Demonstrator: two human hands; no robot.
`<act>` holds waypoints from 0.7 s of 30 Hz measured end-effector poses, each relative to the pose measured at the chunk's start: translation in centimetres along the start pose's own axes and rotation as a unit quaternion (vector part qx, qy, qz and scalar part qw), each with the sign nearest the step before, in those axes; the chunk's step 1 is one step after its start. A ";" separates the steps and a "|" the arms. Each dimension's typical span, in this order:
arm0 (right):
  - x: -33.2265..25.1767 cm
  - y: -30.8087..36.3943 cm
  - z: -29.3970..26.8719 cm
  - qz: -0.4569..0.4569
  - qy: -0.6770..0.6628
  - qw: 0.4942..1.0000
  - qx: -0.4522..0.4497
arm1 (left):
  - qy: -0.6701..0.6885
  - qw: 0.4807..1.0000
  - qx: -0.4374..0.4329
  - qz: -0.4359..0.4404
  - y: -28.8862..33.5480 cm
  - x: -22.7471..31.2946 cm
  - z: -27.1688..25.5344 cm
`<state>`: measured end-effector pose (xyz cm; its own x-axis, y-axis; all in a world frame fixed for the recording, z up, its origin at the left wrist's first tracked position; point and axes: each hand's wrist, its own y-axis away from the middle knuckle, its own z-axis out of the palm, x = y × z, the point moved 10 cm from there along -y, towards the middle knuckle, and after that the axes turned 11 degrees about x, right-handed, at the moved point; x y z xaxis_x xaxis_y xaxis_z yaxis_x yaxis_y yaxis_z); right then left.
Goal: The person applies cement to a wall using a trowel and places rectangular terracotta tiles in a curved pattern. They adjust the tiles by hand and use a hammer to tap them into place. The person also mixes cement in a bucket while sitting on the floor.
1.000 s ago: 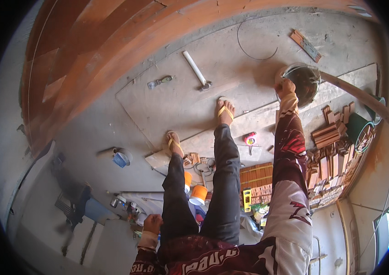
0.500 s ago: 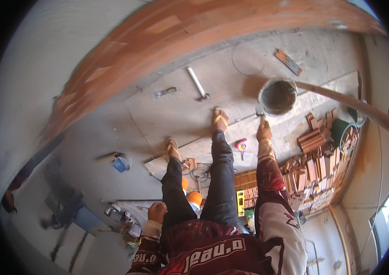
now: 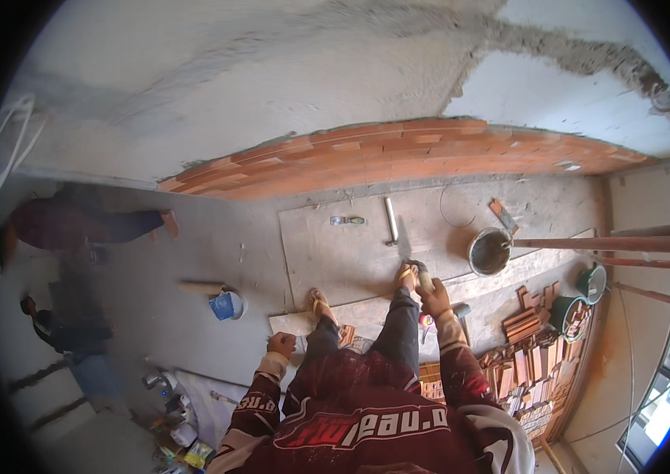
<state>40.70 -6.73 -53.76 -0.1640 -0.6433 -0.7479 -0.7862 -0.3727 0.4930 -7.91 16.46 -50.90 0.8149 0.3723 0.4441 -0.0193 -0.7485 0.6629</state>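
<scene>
As I watch from afar, my left hand (image 3: 281,344) hangs well left of the dark bucket (image 3: 490,252), fingers curled in, seemingly around nothing. A scraper (image 3: 347,221) and then a hammer (image 3: 391,222) lie left of that bucket. Also left of it, a trowel (image 3: 425,277) sits in my right hand (image 3: 434,301), fingers wrapped around its pale handle.

My right hand (image 3: 435,300) is now clear of the bucket (image 3: 490,253), trowel (image 3: 426,278) pointing ahead; bucket sits ahead-right of it.
</scene>
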 end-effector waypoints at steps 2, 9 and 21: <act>-11.1 2.3 0.7 -0.152 0.119 0.981 0.007 | 0.044 0.999 0.022 -0.011 -1.3 -1.5 -2.0; -30.3 4.5 4.5 -0.232 0.256 0.938 0.035 | 0.146 0.979 0.059 -0.133 -2.6 -13.0 -6.1; -41.6 4.5 14.0 -0.387 0.166 0.907 -0.027 | 0.407 0.864 0.045 -0.294 3.0 -26.8 0.4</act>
<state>35.68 27.76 -26.63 0.6199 -0.3377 -0.7083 -0.5579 -0.8244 -0.0953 -29.55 3.98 -61.08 -0.0097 0.9374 0.3482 0.3332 -0.3252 0.8850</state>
